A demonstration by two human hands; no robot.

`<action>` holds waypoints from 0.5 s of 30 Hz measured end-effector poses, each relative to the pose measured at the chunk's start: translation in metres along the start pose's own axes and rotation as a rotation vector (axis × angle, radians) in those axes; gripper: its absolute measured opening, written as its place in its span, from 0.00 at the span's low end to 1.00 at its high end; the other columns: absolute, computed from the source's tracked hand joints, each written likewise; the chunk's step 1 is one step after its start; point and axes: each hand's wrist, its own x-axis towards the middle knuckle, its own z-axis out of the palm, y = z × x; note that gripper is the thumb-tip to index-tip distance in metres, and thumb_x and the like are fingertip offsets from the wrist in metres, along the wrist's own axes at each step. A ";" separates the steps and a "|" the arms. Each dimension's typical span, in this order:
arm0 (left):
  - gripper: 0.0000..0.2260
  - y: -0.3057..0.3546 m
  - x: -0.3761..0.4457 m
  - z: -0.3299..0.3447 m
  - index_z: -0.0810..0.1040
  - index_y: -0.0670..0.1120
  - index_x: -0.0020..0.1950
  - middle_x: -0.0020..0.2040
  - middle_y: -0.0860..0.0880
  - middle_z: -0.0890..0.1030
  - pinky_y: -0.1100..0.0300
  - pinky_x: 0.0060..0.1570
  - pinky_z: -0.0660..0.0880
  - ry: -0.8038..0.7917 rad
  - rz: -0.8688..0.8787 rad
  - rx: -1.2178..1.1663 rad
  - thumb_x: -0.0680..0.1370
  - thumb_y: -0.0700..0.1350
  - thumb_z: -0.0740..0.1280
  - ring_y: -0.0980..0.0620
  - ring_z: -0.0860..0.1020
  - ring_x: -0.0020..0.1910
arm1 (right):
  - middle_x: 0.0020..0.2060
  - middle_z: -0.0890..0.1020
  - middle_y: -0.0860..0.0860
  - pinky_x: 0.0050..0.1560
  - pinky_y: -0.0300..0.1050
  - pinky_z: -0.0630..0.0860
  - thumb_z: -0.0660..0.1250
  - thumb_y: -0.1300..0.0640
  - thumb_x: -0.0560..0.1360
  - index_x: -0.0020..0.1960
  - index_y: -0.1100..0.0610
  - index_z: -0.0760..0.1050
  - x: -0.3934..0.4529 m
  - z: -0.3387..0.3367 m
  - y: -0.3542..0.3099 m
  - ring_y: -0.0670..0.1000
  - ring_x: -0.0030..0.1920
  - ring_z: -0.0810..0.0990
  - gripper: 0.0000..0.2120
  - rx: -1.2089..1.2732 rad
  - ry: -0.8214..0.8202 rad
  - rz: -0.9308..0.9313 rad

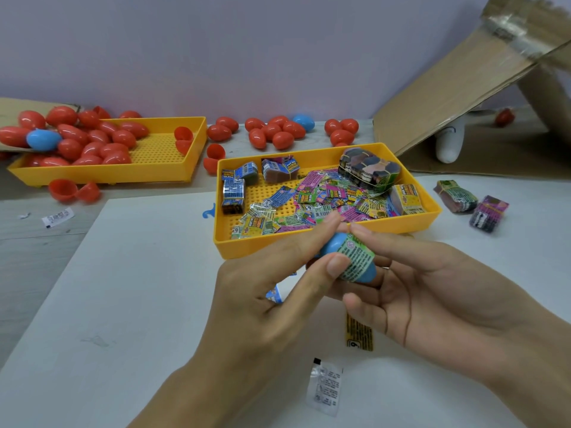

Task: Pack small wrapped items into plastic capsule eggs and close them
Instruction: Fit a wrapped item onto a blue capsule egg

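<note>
1. A white tabletop (129,288) fills the near scene, with a lilac wall behind and a tilted cardboard box flap (457,97) at far right.
2. A yellow perforated tray (173,168) at far left holds a heap of closed red capsule eggs (92,140) and one blue egg (43,139); more red eggs (272,132) lie loose on the tabletop beyond it, and opened red halves (74,190) sit just in front of it.
3. A second yellow tray (247,247), centre, carries scattered colourful wrapped leaflets (321,199) and rubber-banded bundles (369,168); two more bundles (469,203) rest on the tabletop to its right.
4. The left hand (275,279) and the right hand (432,291) meet just in front of that tray, over the tabletop.
5. Between them is a blue capsule egg (333,244): the left thumb and forefinger curl round it, while the right fingers (386,242) pinch a green printed leaflet (355,261) against its opening.
6. A yellow leaflet (360,335) and a clear sachet (326,386) lie on the tabletop nearest the camera; another small sachet (57,217) lies at far left.
</note>
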 end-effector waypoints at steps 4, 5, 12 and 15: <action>0.15 -0.001 -0.001 0.001 0.77 0.50 0.66 0.60 0.61 0.82 0.67 0.57 0.75 -0.008 -0.049 -0.041 0.78 0.47 0.66 0.60 0.80 0.60 | 0.42 0.85 0.59 0.32 0.40 0.81 0.78 0.59 0.66 0.46 0.58 0.86 0.000 0.005 0.000 0.55 0.41 0.86 0.09 -0.065 0.073 -0.057; 0.15 -0.001 -0.002 0.001 0.77 0.51 0.65 0.59 0.61 0.82 0.66 0.57 0.75 -0.009 -0.068 -0.056 0.78 0.47 0.66 0.59 0.81 0.59 | 0.42 0.86 0.59 0.32 0.40 0.81 0.77 0.58 0.66 0.45 0.57 0.87 -0.001 0.006 0.000 0.54 0.40 0.86 0.08 -0.099 0.086 -0.077; 0.14 0.004 -0.003 0.001 0.82 0.53 0.61 0.54 0.53 0.84 0.68 0.42 0.78 0.021 -0.234 -0.197 0.78 0.53 0.63 0.50 0.84 0.49 | 0.43 0.86 0.56 0.37 0.42 0.82 0.81 0.63 0.57 0.53 0.62 0.81 -0.002 0.006 0.003 0.54 0.40 0.87 0.25 -0.384 0.208 -0.386; 0.16 0.003 0.000 0.000 0.85 0.51 0.54 0.50 0.47 0.82 0.61 0.37 0.79 0.032 -0.307 -0.304 0.77 0.55 0.61 0.43 0.82 0.44 | 0.47 0.86 0.50 0.40 0.43 0.83 0.80 0.57 0.58 0.50 0.52 0.82 -0.001 0.003 0.010 0.52 0.46 0.86 0.20 -0.699 0.302 -0.590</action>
